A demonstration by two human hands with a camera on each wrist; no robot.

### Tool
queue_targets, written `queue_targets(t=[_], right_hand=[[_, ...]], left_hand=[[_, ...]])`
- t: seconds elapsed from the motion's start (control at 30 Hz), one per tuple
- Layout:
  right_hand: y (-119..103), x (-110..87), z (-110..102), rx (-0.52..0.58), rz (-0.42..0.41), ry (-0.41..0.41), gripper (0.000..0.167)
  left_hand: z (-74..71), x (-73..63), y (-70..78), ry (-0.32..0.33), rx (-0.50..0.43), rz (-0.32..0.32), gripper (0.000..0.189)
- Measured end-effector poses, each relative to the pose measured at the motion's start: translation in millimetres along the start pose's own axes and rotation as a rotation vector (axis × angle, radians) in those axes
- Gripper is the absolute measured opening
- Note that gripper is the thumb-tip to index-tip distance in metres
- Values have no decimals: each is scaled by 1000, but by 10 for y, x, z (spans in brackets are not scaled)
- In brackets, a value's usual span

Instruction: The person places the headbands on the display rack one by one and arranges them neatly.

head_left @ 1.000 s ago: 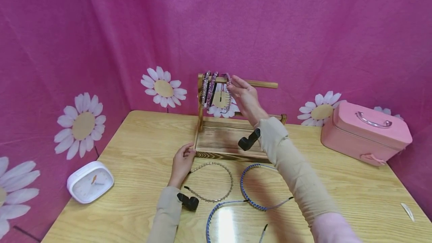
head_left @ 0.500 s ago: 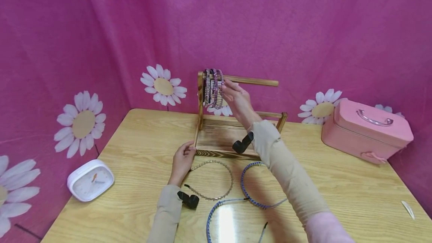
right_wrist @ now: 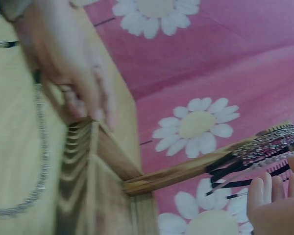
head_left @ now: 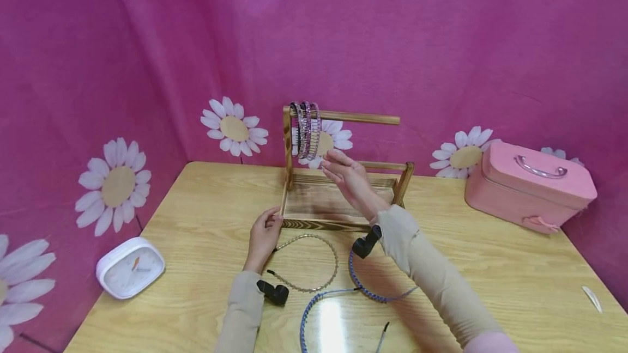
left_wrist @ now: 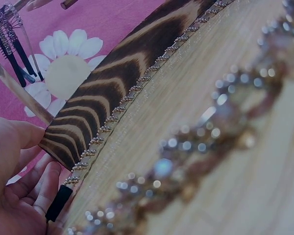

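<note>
My left hand (head_left: 264,238) grips the front left corner of a wooden display rack (head_left: 324,226), thumb above and fingers below in the left wrist view. Several glittery headbands (head_left: 308,132), silver, purple and pink, hang close together at the left end of the rack's top bar. My right hand (head_left: 354,181) is in front of the rack, below and to the right of them, with straight fingers and nothing held. On the table just before the rack lies a gold beaded headband (head_left: 305,290), one end beside my left hand.
Two blue wrapped headbands (head_left: 305,317) lie nearer me, one partly behind my right arm. A white clock (head_left: 131,267) stands at left, a pink case (head_left: 532,187) at back right. A pink flowered cloth (head_left: 392,42) hangs behind.
My right hand slid the pink headband left along the bar against the others, then let go and dropped down and away from it. My left hand stays at the rack corner.
</note>
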State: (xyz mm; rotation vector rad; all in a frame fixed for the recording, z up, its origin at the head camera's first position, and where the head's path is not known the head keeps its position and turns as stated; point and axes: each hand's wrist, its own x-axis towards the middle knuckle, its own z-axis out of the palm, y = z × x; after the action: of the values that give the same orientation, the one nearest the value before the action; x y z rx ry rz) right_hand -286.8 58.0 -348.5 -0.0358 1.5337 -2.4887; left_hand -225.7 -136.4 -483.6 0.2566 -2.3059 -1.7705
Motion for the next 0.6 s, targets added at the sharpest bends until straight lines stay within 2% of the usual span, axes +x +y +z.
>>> queue_targets(t=[0.2,0.4,0.6], right_hand=[[179,-257,-251,-106,45,-65,52],[371,-511,-560,-283,76,-128,51],[522,-788,-791,-529,141,-135,48]], left_hand=[[11,-7,3,6,-17,9,30],[1,-2,1,2,-10,9,30],[-7,-10,5,2,-15,-4,30]])
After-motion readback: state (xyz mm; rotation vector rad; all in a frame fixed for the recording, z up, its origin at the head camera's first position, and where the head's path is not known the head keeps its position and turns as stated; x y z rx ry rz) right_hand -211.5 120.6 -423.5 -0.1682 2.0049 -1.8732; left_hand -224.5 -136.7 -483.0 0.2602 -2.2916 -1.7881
